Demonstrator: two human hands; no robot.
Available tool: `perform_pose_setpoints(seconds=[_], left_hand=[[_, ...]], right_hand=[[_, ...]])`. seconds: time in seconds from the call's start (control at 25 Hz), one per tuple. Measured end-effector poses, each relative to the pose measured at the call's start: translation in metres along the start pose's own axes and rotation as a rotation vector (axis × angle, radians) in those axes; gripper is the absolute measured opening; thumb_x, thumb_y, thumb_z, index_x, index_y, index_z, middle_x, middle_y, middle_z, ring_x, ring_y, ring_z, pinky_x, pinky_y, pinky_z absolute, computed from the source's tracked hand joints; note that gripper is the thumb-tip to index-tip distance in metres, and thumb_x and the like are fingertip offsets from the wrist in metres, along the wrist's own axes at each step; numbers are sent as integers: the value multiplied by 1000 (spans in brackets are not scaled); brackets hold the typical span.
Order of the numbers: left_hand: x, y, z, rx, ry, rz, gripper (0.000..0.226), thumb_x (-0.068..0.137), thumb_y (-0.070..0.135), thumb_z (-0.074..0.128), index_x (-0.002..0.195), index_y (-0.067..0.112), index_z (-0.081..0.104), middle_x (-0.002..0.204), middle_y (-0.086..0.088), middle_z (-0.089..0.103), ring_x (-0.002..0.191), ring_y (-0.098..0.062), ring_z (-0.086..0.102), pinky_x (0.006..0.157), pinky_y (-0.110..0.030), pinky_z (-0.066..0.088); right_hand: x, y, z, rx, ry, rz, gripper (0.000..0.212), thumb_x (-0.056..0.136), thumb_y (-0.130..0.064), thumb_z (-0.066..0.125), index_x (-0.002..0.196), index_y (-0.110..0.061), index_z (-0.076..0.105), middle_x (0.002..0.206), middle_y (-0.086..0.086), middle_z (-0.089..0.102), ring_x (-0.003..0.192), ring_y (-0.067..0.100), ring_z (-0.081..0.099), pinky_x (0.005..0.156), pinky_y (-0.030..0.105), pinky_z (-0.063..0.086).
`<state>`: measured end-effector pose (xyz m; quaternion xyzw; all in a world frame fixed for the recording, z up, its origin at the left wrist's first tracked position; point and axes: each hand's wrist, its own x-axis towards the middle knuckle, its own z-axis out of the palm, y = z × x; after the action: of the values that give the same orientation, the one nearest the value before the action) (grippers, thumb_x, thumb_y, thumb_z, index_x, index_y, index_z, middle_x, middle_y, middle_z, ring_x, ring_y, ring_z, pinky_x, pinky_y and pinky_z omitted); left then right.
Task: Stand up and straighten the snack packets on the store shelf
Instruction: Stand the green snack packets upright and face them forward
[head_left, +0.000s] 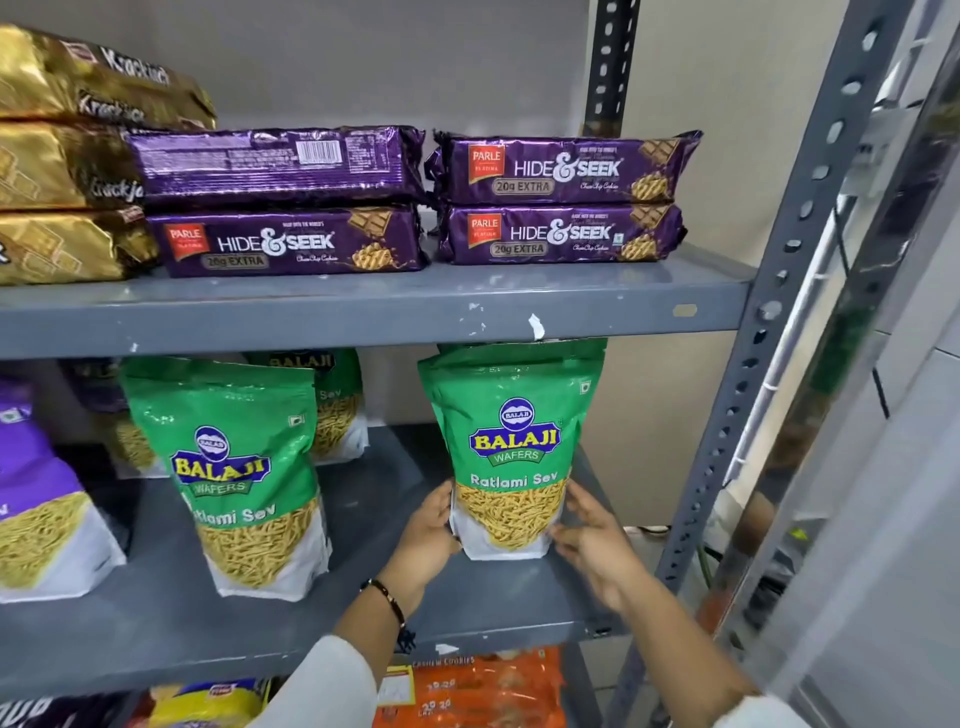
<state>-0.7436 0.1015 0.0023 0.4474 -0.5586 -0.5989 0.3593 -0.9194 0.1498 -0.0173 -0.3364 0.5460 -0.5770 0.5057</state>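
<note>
A green Balaji Ratlami Sev packet (511, 447) stands upright at the right end of the middle shelf (156, 623). My left hand (428, 535) presses against its lower left side. My right hand (592, 540) cups its lower right side, slightly blurred. Left of it, a second green Ratlami Sev packet (234, 478) stands leaning a little to the left. Behind that one, a third green packet (335, 405) stands partly hidden. A purple packet (41, 499) stands at the far left edge.
The upper shelf (363, 306) holds stacked purple Hide & Seek biscuit packs (561, 200) and gold Krackjack packs (67, 171). A perforated grey upright (769, 332) bounds the right side. Orange packets (478, 691) lie on the shelf below. Bare shelf shows between the two front green packets.
</note>
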Motion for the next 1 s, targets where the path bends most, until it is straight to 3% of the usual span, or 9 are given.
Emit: perform_pose_setpoints(seconds=[0.12, 0.32, 0.48, 0.68, 1.0], left_hand=[[-6, 2, -1, 13, 5, -23, 66, 78, -25, 38, 133, 11, 40, 133, -2, 49, 105, -10, 49, 87, -26, 44], [-17, 12, 7, 33, -6, -19, 65, 80, -23, 38, 137, 9, 34, 128, 5, 43, 110, -9, 42, 102, -39, 39], [-18, 15, 11, 29, -8, -21, 67, 80, -24, 39, 139, 9, 31, 122, 9, 39, 109, -9, 40, 102, -39, 38], [-18, 12, 12, 34, -5, -35, 71, 78, -26, 39, 140, 7, 29, 145, -8, 39, 111, -9, 39, 101, -37, 39], [-18, 12, 10, 33, -10, -25, 64, 81, -23, 38, 138, 5, 30, 143, -9, 39, 111, -10, 39, 102, -38, 38]], right_hand=[[-1, 2, -1, 11, -3, 1, 63, 77, 25, 42, 105, -30, 53, 93, -18, 62, 88, 9, 60, 66, 22, 47], [1, 6, -8, -2, 15, -13, 67, 78, 23, 43, 121, -28, 49, 103, -16, 61, 105, 20, 57, 70, 23, 48], [8, 4, -11, -8, 2, -33, 68, 81, 20, 43, 134, -22, 44, 99, -20, 60, 114, 23, 53, 76, 25, 49], [16, 4, -15, -50, -5, -41, 68, 80, 20, 44, 136, -20, 43, 102, -19, 60, 120, 23, 50, 97, 38, 45], [17, 8, -14, -71, 13, -51, 66, 82, 14, 48, 135, -26, 44, 105, -19, 60, 127, 26, 47, 102, 41, 42]])
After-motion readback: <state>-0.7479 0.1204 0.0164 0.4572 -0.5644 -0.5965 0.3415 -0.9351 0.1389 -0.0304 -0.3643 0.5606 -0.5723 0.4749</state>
